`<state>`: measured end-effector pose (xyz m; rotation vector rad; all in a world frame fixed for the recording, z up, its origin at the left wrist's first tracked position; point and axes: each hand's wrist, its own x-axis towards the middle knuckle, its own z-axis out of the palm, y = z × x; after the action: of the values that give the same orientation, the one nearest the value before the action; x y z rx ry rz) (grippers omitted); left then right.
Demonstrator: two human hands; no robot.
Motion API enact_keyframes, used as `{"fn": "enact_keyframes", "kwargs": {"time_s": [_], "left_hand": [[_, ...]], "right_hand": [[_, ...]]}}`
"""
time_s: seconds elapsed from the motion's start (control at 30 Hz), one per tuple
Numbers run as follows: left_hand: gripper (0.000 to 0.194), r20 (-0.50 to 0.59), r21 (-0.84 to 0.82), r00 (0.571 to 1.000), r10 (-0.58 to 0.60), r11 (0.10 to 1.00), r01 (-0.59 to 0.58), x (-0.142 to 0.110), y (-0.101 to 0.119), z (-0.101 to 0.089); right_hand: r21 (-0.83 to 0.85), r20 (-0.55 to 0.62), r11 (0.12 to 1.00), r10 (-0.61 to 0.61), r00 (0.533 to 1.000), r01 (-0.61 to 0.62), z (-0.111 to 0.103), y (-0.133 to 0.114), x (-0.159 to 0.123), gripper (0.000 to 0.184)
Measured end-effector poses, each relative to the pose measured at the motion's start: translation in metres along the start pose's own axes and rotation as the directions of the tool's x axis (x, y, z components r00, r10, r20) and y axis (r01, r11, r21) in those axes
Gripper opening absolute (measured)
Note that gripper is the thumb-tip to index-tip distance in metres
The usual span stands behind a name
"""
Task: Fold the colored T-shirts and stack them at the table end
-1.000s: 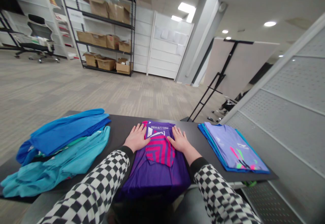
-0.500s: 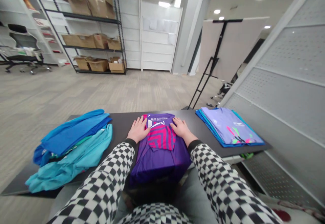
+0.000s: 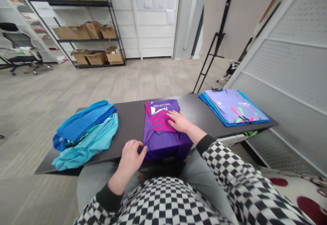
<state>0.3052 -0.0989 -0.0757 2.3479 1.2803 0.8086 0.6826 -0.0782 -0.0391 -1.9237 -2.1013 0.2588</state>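
Observation:
A purple shirt (image 3: 163, 140) with a pink and white chevron print lies partly folded in the middle of a dark table (image 3: 130, 124), its lower part hanging over the near edge. My left hand (image 3: 131, 157) is at the near left corner of the shirt, fingers curled and pinching the hem. My right hand (image 3: 178, 121) lies flat on the shirt's right side, fingers stretched out over the pink print.
A loose heap of blue and teal shirts (image 3: 85, 133) covers the table's left end. A neat stack of folded shirts (image 3: 233, 107) sits at the right end. Behind stand shelves with cardboard boxes (image 3: 84, 31), a black easel stand (image 3: 212, 53) and a perforated partition (image 3: 288, 75).
My left hand left the shirt's upper left side and came back to the near edge, closing on the hem. My right hand stayed flat on the shirt. My head tilted further down.

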Motion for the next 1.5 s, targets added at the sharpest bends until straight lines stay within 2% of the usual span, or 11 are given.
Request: {"fn": "enact_keyframes", "kwargs": {"time_s": [0.13, 0.27, 0.4, 0.57, 0.7, 0.8, 0.9, 0.97, 1.1, 1.27, 1.5], "left_hand": [[0.015, 0.01, 0.06, 0.999, 0.051, 0.997, -0.052, -0.026, 0.017, -0.008], [0.02, 0.037, 0.084, 0.999, 0.039, 0.996, -0.042, -0.021, 0.032, -0.016], [0.025, 0.172, 0.045, 0.985, 0.017, 0.999, -0.025, -0.021, 0.058, -0.018], [0.027, 0.349, 0.055, 0.934, -0.076, 0.997, 0.06, -0.031, 0.084, 0.0], [0.045, 0.494, 0.119, 0.866, -0.077, 0.993, 0.021, -0.028, 0.082, 0.003], [0.053, 0.367, 0.055, 0.929, -0.05, 0.998, 0.032, 0.002, 0.069, -0.006], [0.041, 0.169, 0.016, 0.985, -0.019, 1.0, 0.017, 0.061, 0.048, -0.009], [0.033, 0.122, 0.068, 0.992, -0.034, 0.997, 0.026, 0.106, 0.032, -0.005], [0.047, 0.057, 0.164, 0.983, -0.175, 0.973, 0.163, 0.178, 0.004, 0.011], [0.06, 0.085, 0.245, 0.965, -0.247, 0.944, 0.22, 0.227, -0.013, 0.031], [0.041, 0.252, 0.334, 0.958, -0.136, 0.941, 0.045, 0.275, -0.031, 0.035]], "right_hand": [[-0.045, 0.058, 0.999, 0.03, 0.998, -0.028, 0.014, 0.007, 0.007, 0.062], [-0.035, 0.05, 0.999, 0.042, 0.998, -0.041, 0.018, 0.012, 0.007, 0.064], [-0.028, 0.041, 0.999, 0.04, 0.998, -0.039, 0.02, 0.013, 0.008, 0.063], [-0.025, 0.037, 0.999, 0.048, 0.998, -0.047, 0.019, 0.012, 0.009, 0.063], [-0.018, 0.041, 0.998, 0.055, 0.998, -0.054, 0.015, 0.009, 0.007, 0.063], [0.0, 0.033, 0.998, 0.059, 0.998, -0.059, 0.014, 0.008, 0.006, 0.063], [0.032, -0.009, 0.997, 0.072, 0.997, -0.072, 0.015, 0.008, 0.004, 0.065], [0.046, -0.038, 0.995, 0.085, 0.996, -0.083, 0.016, 0.009, 0.003, 0.065], [0.044, -0.055, 0.997, 0.073, 0.996, -0.07, 0.016, 0.008, 0.002, 0.062], [0.018, -0.063, 0.999, 0.051, 0.997, -0.05, 0.017, 0.007, 0.002, 0.059], [0.022, -0.098, 0.999, 0.037, 0.994, -0.035, 0.017, 0.006, -0.001, 0.057]]}}
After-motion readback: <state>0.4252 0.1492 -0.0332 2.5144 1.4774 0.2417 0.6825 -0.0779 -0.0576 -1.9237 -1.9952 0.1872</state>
